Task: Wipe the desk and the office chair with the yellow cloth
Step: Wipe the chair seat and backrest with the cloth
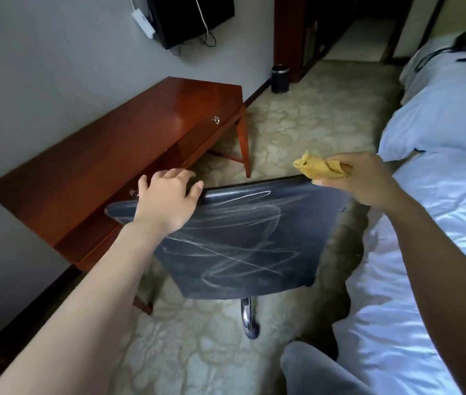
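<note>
Clutching the top edge of the office chair (pixel 240 238) with the left grip (pixel 169 195), pinching the bunched yellow cloth (pixel 320 166) in the right grip (pixel 368 178) right by its top right corner. Squeezed in between tabletop (pixel 129 143) and bed (pixel 439 195).

chair (pixel 234 240) between desk (pixel 129 155), bed (pixel 437 223)

Left hand (pixel 169 199) on streaked office chair (pixel 240 240) back's top edge; right hand (pixel 368 178) gripping bunched yellow cloth (pixel 321 166) beside desk (pixel 106 166).

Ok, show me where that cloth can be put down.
Desk top: bare from wall to drawer edge. Carpet between desk leg and bed: open. Crowded: chair back, left hand gripping its top, right hand with the yellow cloth at its corner.
</note>
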Available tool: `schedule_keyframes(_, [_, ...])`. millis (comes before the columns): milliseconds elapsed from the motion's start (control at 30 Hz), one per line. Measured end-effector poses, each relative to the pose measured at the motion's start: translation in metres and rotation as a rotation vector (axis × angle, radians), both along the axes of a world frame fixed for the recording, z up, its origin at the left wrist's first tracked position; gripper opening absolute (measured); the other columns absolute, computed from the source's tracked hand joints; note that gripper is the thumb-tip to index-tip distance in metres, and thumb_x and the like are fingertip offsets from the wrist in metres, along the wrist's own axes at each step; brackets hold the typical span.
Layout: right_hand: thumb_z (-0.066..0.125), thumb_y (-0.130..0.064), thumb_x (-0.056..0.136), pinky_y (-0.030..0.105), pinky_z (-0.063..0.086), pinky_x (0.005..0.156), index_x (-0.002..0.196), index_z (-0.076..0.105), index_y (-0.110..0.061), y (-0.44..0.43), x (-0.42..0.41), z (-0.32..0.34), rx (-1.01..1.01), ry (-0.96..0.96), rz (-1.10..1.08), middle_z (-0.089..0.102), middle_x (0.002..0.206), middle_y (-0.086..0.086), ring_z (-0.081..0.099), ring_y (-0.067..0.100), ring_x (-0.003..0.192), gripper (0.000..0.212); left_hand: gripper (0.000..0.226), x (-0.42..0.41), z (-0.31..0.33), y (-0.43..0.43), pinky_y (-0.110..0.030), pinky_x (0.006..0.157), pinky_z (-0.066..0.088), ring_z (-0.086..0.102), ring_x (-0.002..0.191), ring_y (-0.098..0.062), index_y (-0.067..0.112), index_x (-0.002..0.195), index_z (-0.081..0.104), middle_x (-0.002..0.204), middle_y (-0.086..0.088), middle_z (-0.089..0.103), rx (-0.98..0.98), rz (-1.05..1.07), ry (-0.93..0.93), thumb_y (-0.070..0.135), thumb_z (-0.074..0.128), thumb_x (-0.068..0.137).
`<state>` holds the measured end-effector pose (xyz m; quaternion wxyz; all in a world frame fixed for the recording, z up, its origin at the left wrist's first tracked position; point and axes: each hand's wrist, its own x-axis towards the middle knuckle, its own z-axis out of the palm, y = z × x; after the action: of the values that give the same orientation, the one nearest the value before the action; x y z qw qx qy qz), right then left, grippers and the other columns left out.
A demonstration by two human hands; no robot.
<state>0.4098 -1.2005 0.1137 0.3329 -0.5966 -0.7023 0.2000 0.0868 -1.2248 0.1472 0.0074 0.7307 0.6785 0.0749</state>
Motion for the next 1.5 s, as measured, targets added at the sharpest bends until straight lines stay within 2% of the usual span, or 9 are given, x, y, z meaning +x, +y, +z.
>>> schedule_keyframes(267, [0.043, -0.035, 0.099, 0.020, 0.016, 0.110, 0.137, 0.045, -0.019, 0.034, 0.047, -0.022, -0.082, 0.351, -0.191, 0.033, 0.151, 0.005, 0.017, 0.019, 0.143, 0.041, 0.055, 0.004, -0.015, 0.014, -0.043, 0.112, 0.022, 0.045, 0.128, -0.030, 0.032, 0.128, 0.057, 0.130, -0.006, 0.059, -0.283, 0.041, -0.117, 0.058, 0.020, 0.097])
schedule_keyframes(400, [0.033, -0.026, 0.103, -0.006, 0.024, 0.085, 0.138, 0.032, -0.007, 0.052, 0.026, -0.023, 0.040, 0.652, -0.391, 0.039, 0.136, -0.001, 0.039, 0.009, 0.122, 0.039, 0.068, 0.028, -0.025, 0.009, -0.035, 0.092, 0.042, 0.058, 0.104, -0.027, 0.022, 0.099, 0.066, 0.111, -0.008, 0.065, -0.344, 0.102, -0.313, 0.068, 0.017, 0.091])
schedule_keyframes(567, [0.024, -0.040, 0.102, 0.037, 0.012, 0.113, 0.151, -0.003, -0.027, 0.063, -0.009, -0.024, -0.044, 0.870, -0.496, -0.003, 0.160, -0.004, 0.009, 0.019, 0.145, 0.058, 0.054, 0.064, -0.028, 0.005, -0.035, 0.077, 0.043, 0.058, 0.083, -0.025, 0.030, 0.074, 0.057, 0.082, -0.001, 0.061, -0.250, 0.073, -0.329, 0.056, 0.017, 0.098])
schedule_keyframes(700, [0.023, -0.039, 0.103, 0.036, 0.006, 0.116, 0.150, -0.004, -0.028, 0.051, -0.039, -0.027, 0.016, 0.923, -0.462, -0.012, 0.158, -0.006, -0.001, 0.015, 0.146, 0.055, 0.056, 0.086, -0.031, 0.007, -0.034, 0.072, 0.038, 0.054, 0.072, -0.017, 0.025, 0.069, 0.052, 0.075, 0.002, 0.055, -0.224, 0.090, -0.356, 0.055, 0.015, 0.099])
schedule_keyframes(867, [0.025, -0.033, 0.104, 0.030, -0.005, 0.117, 0.142, -0.007, -0.037, 0.028, -0.069, -0.031, 0.081, 0.821, -0.344, -0.016, 0.157, -0.008, -0.013, 0.011, 0.144, 0.049, 0.055, 0.109, -0.036, 0.014, -0.033, 0.074, 0.035, 0.048, 0.070, -0.009, 0.023, 0.075, 0.054, 0.075, 0.007, 0.050, -0.238, 0.102, -0.399, 0.052, 0.015, 0.100])
schedule_keyframes(1033, [0.029, -0.022, 0.103, 0.017, -0.011, 0.110, 0.147, 0.013, -0.032, 0.006, -0.084, -0.034, 0.139, 0.568, -0.230, -0.007, 0.159, -0.006, -0.021, 0.011, 0.142, 0.047, 0.046, 0.124, -0.036, 0.018, -0.030, 0.089, 0.035, 0.049, 0.117, -0.027, 0.019, 0.147, 0.033, 0.129, -0.007, 0.055, -0.217, 0.000, -0.372, 0.022, 0.016, 0.104])
schedule_keyframes(1133, [0.031, -0.022, 0.102, 0.027, -0.007, 0.117, 0.146, 0.033, -0.016, -0.005, -0.086, -0.038, 0.173, 0.436, -0.179, 0.011, 0.158, -0.007, -0.020, 0.012, 0.142, 0.044, 0.043, 0.129, -0.034, 0.016, -0.025, 0.101, 0.033, 0.043, 0.129, -0.026, 0.013, 0.142, 0.043, 0.141, -0.009, 0.049, -0.138, -0.034, -0.459, 0.011, 0.026, 0.103])
schedule_keyframes(1300, [0.029, -0.031, 0.096, 0.049, 0.008, 0.117, 0.127, 0.057, -0.008, -0.018, -0.080, -0.048, 0.314, 0.127, -0.038, 0.045, 0.143, -0.001, 0.007, 0.015, 0.145, 0.048, 0.036, 0.138, -0.033, 0.008, -0.021, 0.065, 0.041, 0.057, 0.080, -0.021, 0.007, 0.088, 0.067, 0.087, -0.005, 0.066, -0.148, -0.017, -0.753, 0.018, 0.035, 0.100])
schedule_keyframes(1500, [0.029, -0.037, 0.095, 0.036, 0.002, 0.118, 0.106, 0.069, -0.010, 0.018, -0.038, -0.046, 0.428, -0.081, -0.003, 0.064, 0.115, 0.001, 0.040, 0.016, 0.128, 0.049, 0.041, 0.157, -0.043, -0.004, -0.031, 0.065, 0.036, 0.059, 0.079, -0.022, 0.023, 0.107, 0.059, 0.091, 0.001, 0.064, 0.103, -0.004, -0.304, 0.044, 0.025, 0.101])
